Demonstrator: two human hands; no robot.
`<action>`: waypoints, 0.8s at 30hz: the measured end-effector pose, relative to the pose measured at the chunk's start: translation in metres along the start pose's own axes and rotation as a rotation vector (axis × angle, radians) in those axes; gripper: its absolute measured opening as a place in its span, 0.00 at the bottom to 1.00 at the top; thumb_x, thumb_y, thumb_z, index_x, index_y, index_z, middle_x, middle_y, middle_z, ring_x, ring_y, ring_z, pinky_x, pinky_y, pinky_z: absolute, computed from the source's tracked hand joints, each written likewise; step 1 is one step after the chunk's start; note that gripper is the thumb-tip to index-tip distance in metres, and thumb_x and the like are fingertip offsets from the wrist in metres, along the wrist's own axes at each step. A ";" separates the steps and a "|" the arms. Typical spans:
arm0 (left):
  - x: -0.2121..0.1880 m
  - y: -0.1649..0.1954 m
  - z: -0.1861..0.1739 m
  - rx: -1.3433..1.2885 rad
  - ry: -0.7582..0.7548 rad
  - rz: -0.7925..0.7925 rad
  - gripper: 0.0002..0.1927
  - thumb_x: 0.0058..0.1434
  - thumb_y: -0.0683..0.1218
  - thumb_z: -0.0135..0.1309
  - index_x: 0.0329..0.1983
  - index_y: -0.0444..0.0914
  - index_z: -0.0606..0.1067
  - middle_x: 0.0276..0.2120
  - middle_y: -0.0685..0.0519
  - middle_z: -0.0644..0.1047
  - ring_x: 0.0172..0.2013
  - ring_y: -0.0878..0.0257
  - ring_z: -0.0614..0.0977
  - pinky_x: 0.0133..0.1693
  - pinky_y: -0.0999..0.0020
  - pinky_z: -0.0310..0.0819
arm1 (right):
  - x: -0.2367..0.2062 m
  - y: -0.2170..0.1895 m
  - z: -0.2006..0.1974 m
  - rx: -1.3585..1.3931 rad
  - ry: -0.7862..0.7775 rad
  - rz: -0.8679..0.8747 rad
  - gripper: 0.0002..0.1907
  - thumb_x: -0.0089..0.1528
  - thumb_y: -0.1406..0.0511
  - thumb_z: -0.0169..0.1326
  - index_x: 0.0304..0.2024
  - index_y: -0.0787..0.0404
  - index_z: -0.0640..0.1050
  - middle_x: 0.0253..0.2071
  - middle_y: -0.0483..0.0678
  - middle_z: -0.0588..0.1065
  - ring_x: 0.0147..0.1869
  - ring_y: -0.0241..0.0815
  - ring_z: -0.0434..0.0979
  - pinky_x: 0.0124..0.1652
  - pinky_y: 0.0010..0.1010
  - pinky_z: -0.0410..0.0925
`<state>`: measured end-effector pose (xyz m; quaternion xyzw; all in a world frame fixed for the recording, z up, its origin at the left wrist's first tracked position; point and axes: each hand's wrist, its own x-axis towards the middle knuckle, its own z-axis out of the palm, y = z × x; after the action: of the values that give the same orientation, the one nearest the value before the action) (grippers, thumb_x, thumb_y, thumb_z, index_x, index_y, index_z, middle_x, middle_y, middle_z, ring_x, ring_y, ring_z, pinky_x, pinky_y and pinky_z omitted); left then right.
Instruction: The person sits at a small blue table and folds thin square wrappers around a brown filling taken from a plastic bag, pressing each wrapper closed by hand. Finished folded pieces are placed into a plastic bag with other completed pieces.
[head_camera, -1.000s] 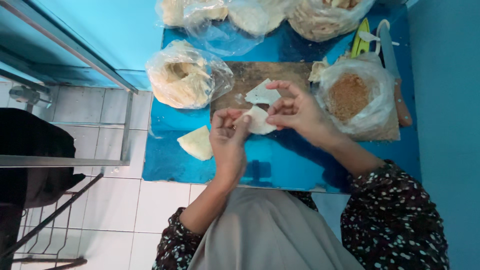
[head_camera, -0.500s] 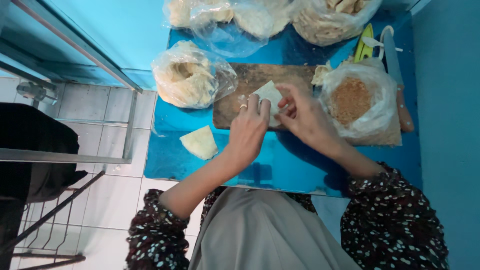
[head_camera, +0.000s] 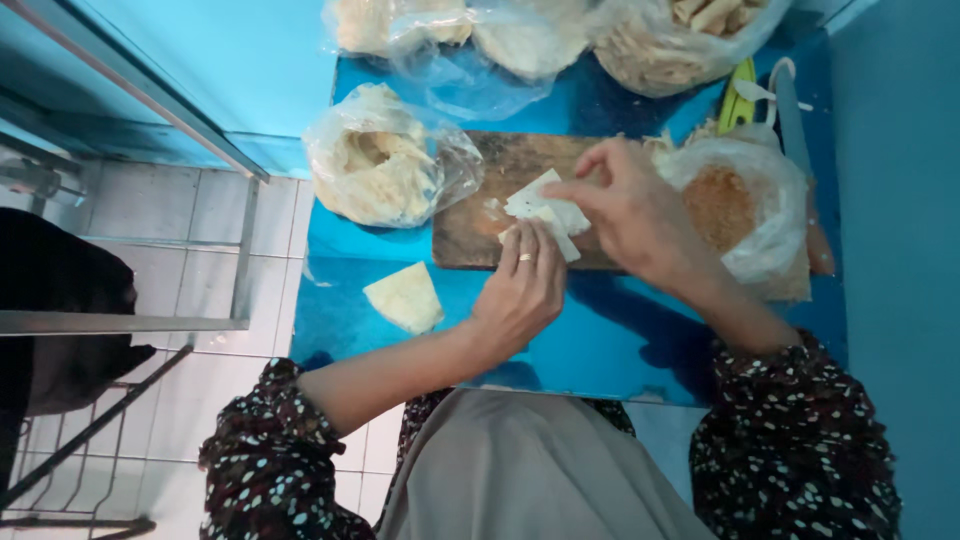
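Plastic bags (head_camera: 385, 170) flank the board (head_camera: 480, 215); both hands (head_camera: 520, 290) fold a wrapper (head_camera: 545, 205).

Bright even light — soft shadows, slight blur.

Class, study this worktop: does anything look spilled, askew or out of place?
One folded pastry wedge lies alone on the bare blue table, off the wooden board where both hands work a pale wrapper. A few crumbs are scattered on the board. Nothing else stands out.
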<state>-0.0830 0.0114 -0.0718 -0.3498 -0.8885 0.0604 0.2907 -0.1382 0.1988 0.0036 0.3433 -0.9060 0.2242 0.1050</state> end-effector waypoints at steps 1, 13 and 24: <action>0.000 0.000 0.000 -0.001 0.004 0.000 0.24 0.59 0.45 0.48 0.50 0.20 0.75 0.51 0.28 0.75 0.53 0.38 0.79 0.59 0.48 0.71 | 0.005 -0.001 0.003 0.004 -0.035 -0.057 0.23 0.57 0.72 0.55 0.54 0.50 0.81 0.50 0.53 0.70 0.55 0.56 0.70 0.51 0.43 0.68; -0.006 0.002 0.008 -0.032 0.037 -0.002 0.26 0.59 0.47 0.47 0.52 0.21 0.75 0.50 0.26 0.76 0.53 0.34 0.79 0.59 0.45 0.72 | 0.045 -0.015 0.027 -0.276 -0.323 -0.170 0.25 0.58 0.62 0.56 0.60 0.42 0.79 0.52 0.53 0.66 0.56 0.56 0.66 0.47 0.46 0.63; -0.006 0.002 0.013 -0.016 0.046 -0.072 0.25 0.61 0.47 0.46 0.52 0.23 0.75 0.51 0.30 0.76 0.53 0.38 0.78 0.58 0.48 0.70 | 0.059 0.012 0.021 0.291 -0.477 -0.137 0.26 0.62 0.69 0.53 0.62 0.42 0.78 0.54 0.47 0.67 0.60 0.47 0.67 0.55 0.35 0.62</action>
<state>-0.0856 0.0107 -0.0860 -0.3210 -0.8942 0.0347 0.3101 -0.1909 0.1627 0.0014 0.4581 -0.8382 0.2574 -0.1464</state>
